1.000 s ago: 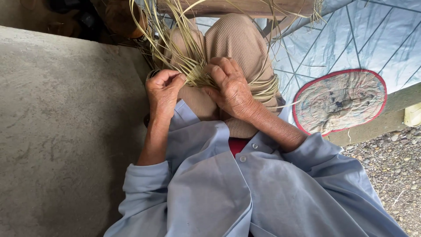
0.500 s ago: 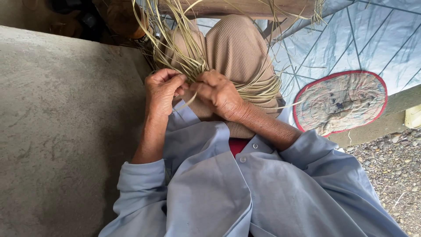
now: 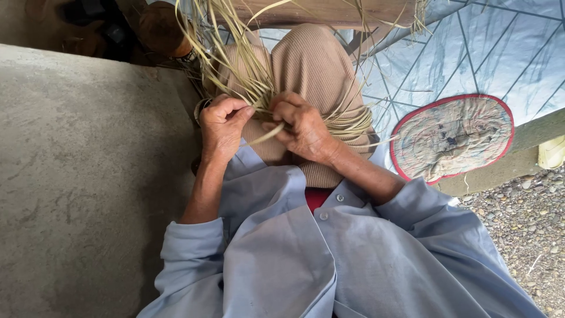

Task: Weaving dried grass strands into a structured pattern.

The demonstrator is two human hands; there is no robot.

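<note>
A loose bundle of pale green-yellow straw strips (image 3: 247, 70) fans up over my lap, which is covered in tan ribbed cloth (image 3: 312, 59). My left hand (image 3: 222, 125) is closed on the strips at the left of the bundle. Close beside it, my right hand (image 3: 301, 126) pinches one flat strip (image 3: 266, 135) that sticks out toward the left hand. More strips curve away to the right over my thigh (image 3: 353, 121). Both forearms come out of light blue sleeves.
A grey concrete slab (image 3: 76, 176) fills the left side. A round quilted fan or mat with a red rim (image 3: 452, 136) lies on blue-white sheeting (image 3: 471, 47) at the right. Gravel (image 3: 529, 224) lies at lower right. A wooden beam (image 3: 329, 10) crosses the top.
My hands have drawn closer together and slightly lower on the bundle. The right hand has shifted left and now pinches a single strip between the two hands.
</note>
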